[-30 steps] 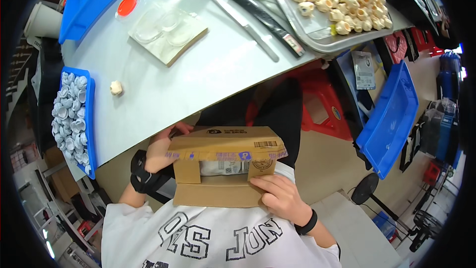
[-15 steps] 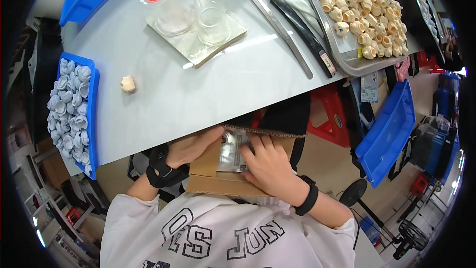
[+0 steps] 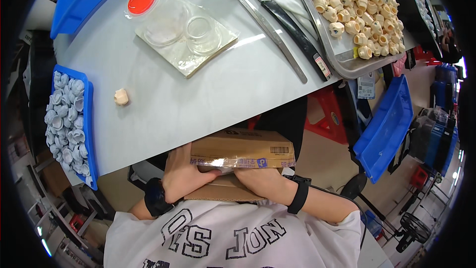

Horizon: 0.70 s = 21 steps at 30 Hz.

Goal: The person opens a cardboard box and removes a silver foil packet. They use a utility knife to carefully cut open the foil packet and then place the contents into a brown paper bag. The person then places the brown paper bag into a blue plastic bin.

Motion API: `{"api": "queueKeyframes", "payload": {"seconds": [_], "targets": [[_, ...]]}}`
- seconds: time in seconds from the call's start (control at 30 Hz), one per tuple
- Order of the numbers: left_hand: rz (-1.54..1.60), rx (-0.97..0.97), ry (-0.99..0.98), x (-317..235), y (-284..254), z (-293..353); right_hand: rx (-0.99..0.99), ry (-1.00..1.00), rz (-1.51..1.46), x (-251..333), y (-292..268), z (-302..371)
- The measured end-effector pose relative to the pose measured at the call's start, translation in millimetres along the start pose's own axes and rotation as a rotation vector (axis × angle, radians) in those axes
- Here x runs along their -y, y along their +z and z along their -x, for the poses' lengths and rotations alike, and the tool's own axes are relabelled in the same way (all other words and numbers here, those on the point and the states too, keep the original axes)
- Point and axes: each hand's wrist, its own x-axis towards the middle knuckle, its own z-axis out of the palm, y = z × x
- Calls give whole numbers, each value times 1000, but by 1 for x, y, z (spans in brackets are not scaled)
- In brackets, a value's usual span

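A cardboard box [image 3: 233, 145] sits in front of my body, just below the table's near edge. Its taped flap leans over the opening, so the contents are mostly covered. My left hand [image 3: 182, 174] is closed round the box's left side, with the thumb lying along the opening. The right hand [image 3: 263, 182] reaches in under the flap; its fingers are hidden inside, and what they touch does not show. On the table, one small cream-coloured hollow piece [image 3: 121, 97] lies by itself.
A blue tray [image 3: 89, 134] of grey-blue cup-shaped pieces stands at the left. A metal tray [image 3: 347, 71] heaped with cream pieces is at the back right, beside tweezers [image 3: 275, 38] and a black-handled tool [image 3: 297, 34]. Clear round containers [image 3: 202, 34] rest on a flat pad [image 3: 188, 69].
The box's far flap has swung down toward me, covering the silver packet seen inside before. My right hand has gone deeper into the box; my left has shifted down its side.
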Motion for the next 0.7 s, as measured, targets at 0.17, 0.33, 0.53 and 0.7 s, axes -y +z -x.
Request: {"api": "queueKeyframes", "payload": {"seconds": [0.17, 0.33, 0.53, 0.7], "targets": [[244, 225, -56, 4, -13, -10, -83, -12, -118, -9, -15, -6], [511, 441, -87, 16, -35, -13, -71, 47, -277, -24, -37, -8], [771, 424, -44, 31, -25, -7, -495, 41, -492, -35, -33, 0], [793, 420, -81, 37, -24, -6, -812, 280, -708, -34, -47, 13]]}}
